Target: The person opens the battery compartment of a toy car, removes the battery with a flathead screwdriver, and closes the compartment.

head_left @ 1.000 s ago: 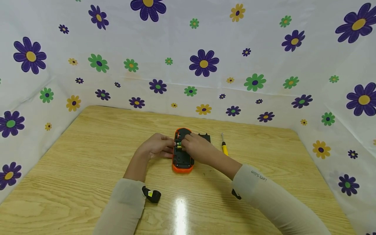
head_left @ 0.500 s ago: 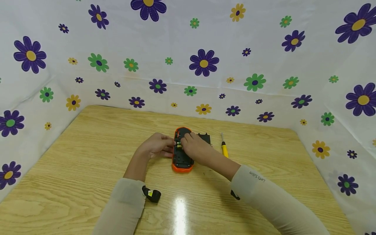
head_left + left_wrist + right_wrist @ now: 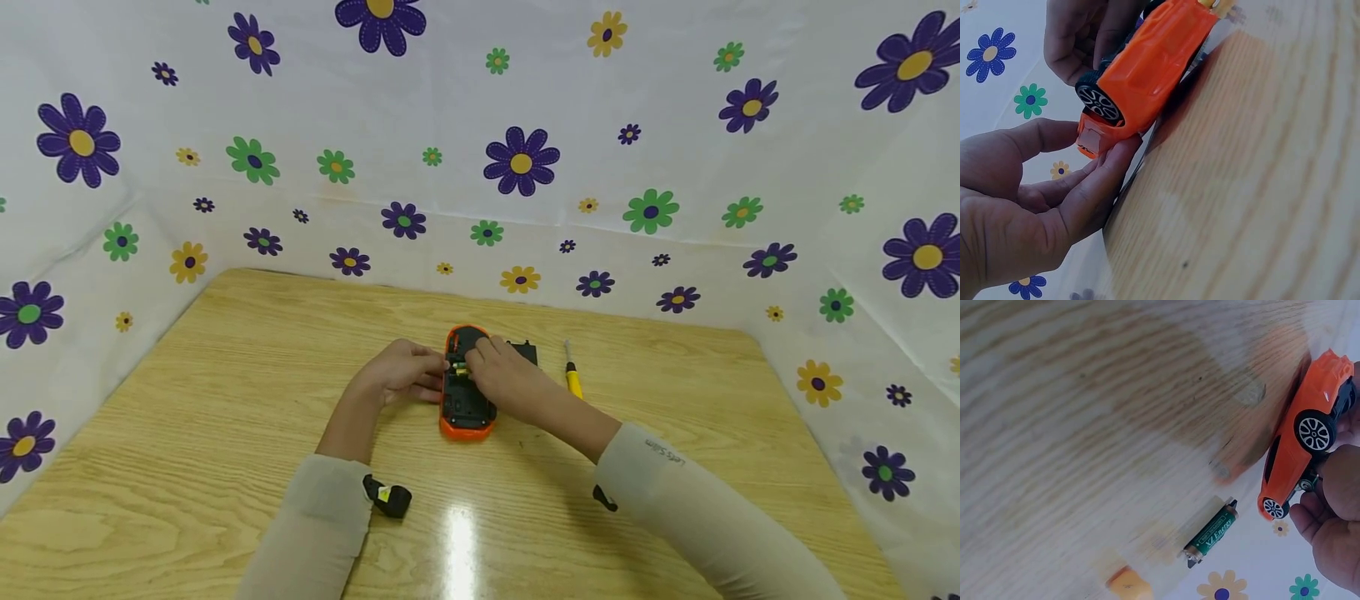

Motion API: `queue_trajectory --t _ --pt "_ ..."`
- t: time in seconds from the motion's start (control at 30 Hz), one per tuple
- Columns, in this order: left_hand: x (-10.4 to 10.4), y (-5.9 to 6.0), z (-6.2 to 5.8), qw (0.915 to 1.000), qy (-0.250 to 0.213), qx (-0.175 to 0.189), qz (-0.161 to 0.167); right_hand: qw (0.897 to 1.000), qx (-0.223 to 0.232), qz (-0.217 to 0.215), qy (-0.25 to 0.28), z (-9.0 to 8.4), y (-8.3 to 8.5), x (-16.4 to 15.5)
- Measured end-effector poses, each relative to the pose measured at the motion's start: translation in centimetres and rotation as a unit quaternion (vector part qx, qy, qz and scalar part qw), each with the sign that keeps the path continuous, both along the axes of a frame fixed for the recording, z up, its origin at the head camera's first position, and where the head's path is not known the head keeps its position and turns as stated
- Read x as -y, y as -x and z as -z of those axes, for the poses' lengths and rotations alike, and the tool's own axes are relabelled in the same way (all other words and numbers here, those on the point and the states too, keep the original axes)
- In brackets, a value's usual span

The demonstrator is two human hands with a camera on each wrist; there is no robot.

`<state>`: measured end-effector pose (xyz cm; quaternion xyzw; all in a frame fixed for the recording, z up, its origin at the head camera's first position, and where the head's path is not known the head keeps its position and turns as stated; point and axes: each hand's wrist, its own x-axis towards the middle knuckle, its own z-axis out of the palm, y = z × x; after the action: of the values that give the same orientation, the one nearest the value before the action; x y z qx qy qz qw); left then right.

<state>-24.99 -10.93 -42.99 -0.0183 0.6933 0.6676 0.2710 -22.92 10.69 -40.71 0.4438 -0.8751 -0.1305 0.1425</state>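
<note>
An orange toy car (image 3: 465, 392) lies upside down on the wooden table (image 3: 225, 400), its black underside facing up. My left hand (image 3: 431, 367) holds the car's left side; in the left wrist view its fingers (image 3: 1094, 181) curl against one end of the car (image 3: 1147, 69). My right hand (image 3: 472, 362) pinches a small yellow-green battery (image 3: 459, 368) at the open compartment in the underside. A second green battery (image 3: 1211, 531) lies loose on the table in the right wrist view, apart from the car (image 3: 1304, 431).
A black cover plate (image 3: 525, 350) lies just behind my right hand. A yellow-handled screwdriver (image 3: 573, 377) lies to its right. White cloth with printed flowers (image 3: 517, 158) walls the table at the back and both sides.
My right hand and the battery it pinches have crept slightly toward the far end of the car. The left hand and the car stay where they were.
</note>
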Motion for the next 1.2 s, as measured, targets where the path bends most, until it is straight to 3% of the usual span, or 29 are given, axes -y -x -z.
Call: queue_trajectory --t 0.3,0.8,1.2 --pt "0.1 0.0 -0.1 0.9999 -0.005 0.010 -0.006 0.994 0.082 0.018 0.076 -0.9 -0.2 -1.3" --pt "0.1 0.0 0.0 1.0000 -0.007 0.001 0.000 0.986 0.110 0.022 0.121 -1.4 0.1 -4.4" --pt "0.1 0.1 0.3 0.9999 -0.012 0.005 -0.005 0.986 0.129 0.056 0.091 -1.3 -0.1 -6.4"
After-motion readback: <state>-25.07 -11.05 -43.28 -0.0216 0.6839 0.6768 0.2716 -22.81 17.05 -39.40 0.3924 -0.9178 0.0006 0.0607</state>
